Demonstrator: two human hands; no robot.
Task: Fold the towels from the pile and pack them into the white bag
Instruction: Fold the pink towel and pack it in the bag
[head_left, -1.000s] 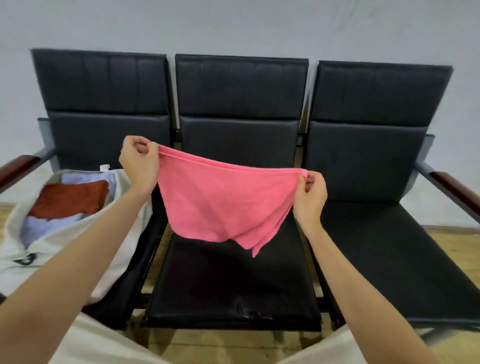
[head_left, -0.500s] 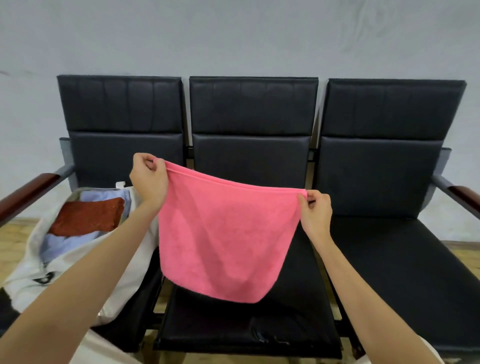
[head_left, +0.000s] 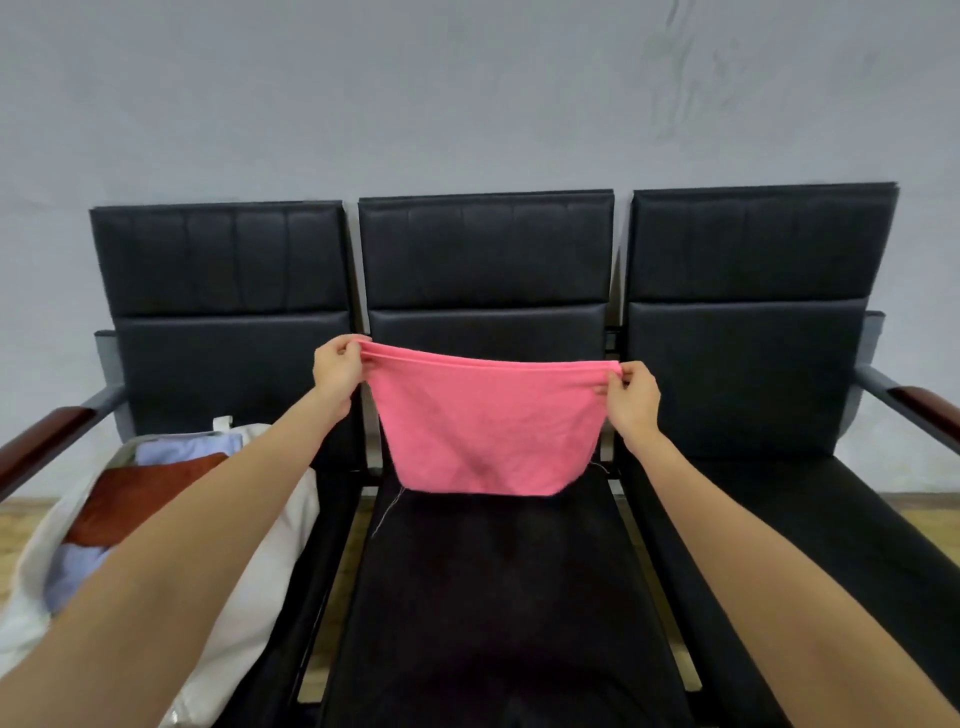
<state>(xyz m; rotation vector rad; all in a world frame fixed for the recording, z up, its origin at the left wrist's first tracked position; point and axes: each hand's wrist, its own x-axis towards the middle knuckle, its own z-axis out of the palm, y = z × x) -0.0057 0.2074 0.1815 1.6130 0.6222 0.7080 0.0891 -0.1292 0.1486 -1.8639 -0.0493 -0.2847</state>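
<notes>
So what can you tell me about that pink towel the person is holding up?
The pink towel looks like soft, fuzzy cloth, folded double, with two layers showing along its top edge. The left hand pinches one top corner and the right hand pinches the other, stretching that edge almost level. The rest hangs down in the air in front of the middle black seat, narrowing toward a fairly straight bottom edge. Thin loose threads dangle from its lower corners. Only the two hands seem to touch it.

Soft, even indoor light, faint shadows, no glare; wide-angle bowing at the edges, and slight overall softness.
</notes>
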